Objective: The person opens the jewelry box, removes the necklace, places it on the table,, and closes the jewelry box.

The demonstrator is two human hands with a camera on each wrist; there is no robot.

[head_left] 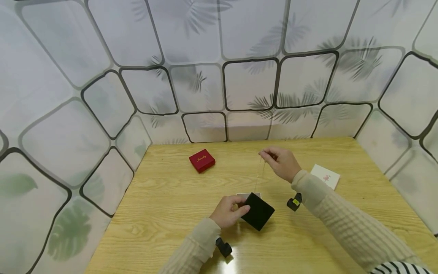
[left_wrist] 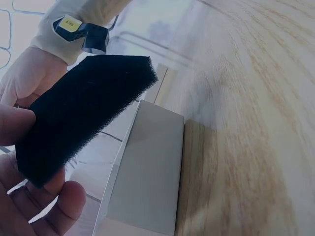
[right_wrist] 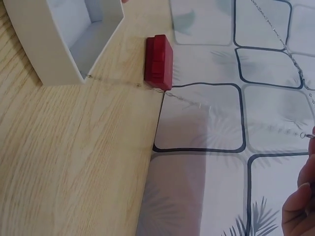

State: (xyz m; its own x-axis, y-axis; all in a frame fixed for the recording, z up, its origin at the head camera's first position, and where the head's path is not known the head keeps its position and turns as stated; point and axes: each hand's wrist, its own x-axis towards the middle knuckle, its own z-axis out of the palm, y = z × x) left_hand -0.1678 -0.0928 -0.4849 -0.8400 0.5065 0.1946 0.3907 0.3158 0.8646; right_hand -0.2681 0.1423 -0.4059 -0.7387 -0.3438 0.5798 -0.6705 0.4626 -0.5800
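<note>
My left hand [head_left: 227,211] pinches a square black foam pad [head_left: 257,211] between thumb and fingers, tilted over a small white box [left_wrist: 147,162]. In the left wrist view the pad's rough edge faces the box. The right wrist view shows the box [right_wrist: 54,44] standing open-topped on the table. Up and to the right, my right hand [head_left: 281,163] pinches the end of a thin silvery chain [right_wrist: 283,43] with thumb and fingertips. The chain hangs down in fine strands toward the box; its lower end is hidden behind the pad in the head view.
A red box [head_left: 202,160] with gold lettering sits at the back left of the wooden table [head_left: 164,198]. To the right, beside my right sleeve, lies a flat white square piece [head_left: 325,176] with a pink print. Patterned fabric walls [head_left: 249,83] enclose the table's back and sides.
</note>
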